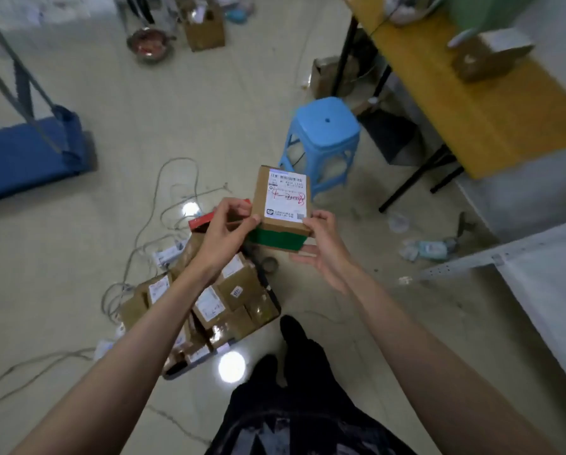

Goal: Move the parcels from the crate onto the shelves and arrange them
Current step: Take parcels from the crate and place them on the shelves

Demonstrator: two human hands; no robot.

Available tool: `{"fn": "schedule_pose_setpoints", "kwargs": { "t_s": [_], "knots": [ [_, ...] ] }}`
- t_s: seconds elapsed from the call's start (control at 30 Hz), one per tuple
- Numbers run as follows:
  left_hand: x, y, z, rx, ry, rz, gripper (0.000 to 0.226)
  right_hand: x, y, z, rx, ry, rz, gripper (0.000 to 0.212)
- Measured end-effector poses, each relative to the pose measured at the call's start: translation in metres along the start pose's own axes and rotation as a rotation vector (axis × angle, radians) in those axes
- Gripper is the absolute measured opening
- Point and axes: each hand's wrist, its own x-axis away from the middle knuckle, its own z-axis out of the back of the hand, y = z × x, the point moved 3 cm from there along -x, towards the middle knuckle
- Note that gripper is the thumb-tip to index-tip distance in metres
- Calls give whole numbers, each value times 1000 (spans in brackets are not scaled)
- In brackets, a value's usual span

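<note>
The person's dark-clothed legs [294, 399] are standing at the bottom of the view, with both bare forearms reaching forward over the pale floor [183, 110]. To the right, a long yellow surface [491, 113] is carrying a brown carton, and a grey shelf [550, 277] is running along the lower right edge. Just ahead of the feet, a dark crate [272, 290] is sitting on the floor, packed with brown labelled parcels [232, 297]. Beyond it a blue stool [324, 139] is standing near the surface's legs. Above the crate, one parcel [281, 205], brown with a white label and a green band on its near side, is being held in the air. The left hand [224, 231] is pinching its left edge with curled fingers, and the right hand [321, 241] is gripping its right corner, thumb on top and fingers beneath. Loose grey cables [163, 205] are trailing across the floor to the left.
</note>
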Motion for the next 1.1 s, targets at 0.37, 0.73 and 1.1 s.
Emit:
{"fn": "schedule_pose_setpoints", "kwargs": {
  "t_s": [0.37, 0.73, 1.1],
  "knots": [
    [81, 94, -200, -104, -605, -91, 29, 198, 9, 144, -294, 579, 354, 32],
    [286, 115, -407, -231, -1197, -300, 32, 440, 111, 284, -439, 999, 555, 38],
    [515, 101, -564, -223, -1595, -426, 44, 651, 229, 393, -531, 1310, 638, 33]
  ]
}}
